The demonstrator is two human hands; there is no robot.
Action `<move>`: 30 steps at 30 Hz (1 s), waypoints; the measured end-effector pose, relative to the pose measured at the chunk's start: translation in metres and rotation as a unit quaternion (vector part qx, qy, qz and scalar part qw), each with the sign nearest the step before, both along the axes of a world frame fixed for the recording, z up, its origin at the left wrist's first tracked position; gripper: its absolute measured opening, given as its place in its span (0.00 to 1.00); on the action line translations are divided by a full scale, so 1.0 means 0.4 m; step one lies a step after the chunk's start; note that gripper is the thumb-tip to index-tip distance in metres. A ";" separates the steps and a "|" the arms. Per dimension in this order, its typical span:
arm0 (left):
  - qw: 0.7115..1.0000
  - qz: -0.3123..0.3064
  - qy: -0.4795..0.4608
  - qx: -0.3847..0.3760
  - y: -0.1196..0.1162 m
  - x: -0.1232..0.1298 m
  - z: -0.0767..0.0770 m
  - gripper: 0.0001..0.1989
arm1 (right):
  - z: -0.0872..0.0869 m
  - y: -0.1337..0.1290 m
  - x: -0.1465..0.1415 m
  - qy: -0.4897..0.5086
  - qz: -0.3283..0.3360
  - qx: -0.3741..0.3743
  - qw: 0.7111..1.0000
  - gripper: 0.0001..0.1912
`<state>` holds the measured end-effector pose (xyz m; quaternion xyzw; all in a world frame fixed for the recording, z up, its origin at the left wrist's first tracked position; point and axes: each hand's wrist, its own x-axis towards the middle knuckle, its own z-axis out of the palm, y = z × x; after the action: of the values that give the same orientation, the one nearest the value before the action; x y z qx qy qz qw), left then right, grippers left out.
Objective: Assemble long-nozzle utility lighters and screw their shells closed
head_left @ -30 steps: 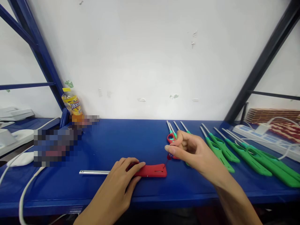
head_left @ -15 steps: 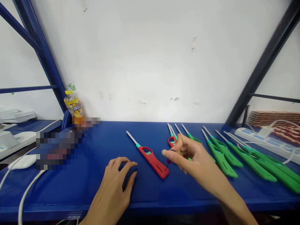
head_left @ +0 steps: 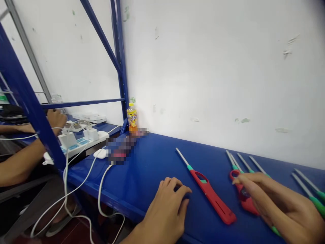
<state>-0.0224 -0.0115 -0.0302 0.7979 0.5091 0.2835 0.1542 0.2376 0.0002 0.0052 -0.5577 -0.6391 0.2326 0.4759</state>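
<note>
A red lighter [head_left: 212, 195] with a long silver nozzle and a teal collar lies on the blue table between my hands. My left hand [head_left: 169, 205] rests on the table to its left, fingers curved and apart, holding nothing. To its right, my right hand [head_left: 276, 200] is closed in a pinch. A small dark-red piece [head_left: 244, 193] shows under the thumb, probably the handle of a small screwdriver; its shaft does not show. Behind that hand lies a second red lighter [head_left: 235, 174], partly covered. Green lighters [head_left: 317, 203] lie farther right, cut off by the frame edge.
A yellow-capped drink bottle [head_left: 132, 118] stands by the blue frame post [head_left: 122, 78]. White cables [head_left: 100, 193] hang over the table's left edge. Beyond the post are a power strip [head_left: 83, 144] with chargers and another person's hand [head_left: 56, 119]. A wall [head_left: 203, 67] closes the back.
The view has swung left, so the table contents appear farther right. My right hand has lifted away from the red lighter's handle end, where the thin tool was pointing. My left hand keeps its pose.
</note>
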 end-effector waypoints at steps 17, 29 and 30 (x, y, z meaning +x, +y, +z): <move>1.000 -0.005 0.008 -0.015 -0.001 -0.003 0.010 0.15 | 0.020 0.001 0.011 0.014 0.047 -0.032 0.998 0.24; 0.999 -0.020 0.023 0.024 0.014 -0.009 -0.020 0.13 | 0.063 0.000 0.014 -0.016 0.035 -0.020 0.999 0.27; 0.999 -0.022 0.026 0.026 0.018 -0.010 -0.024 0.12 | 0.066 -0.001 0.012 -0.014 0.029 -0.011 0.999 0.28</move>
<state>-0.0263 -0.0045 -0.0396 0.8200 0.4872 0.2727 0.1261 0.2422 0.0000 0.0317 -0.5474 -0.6588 0.2458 0.4538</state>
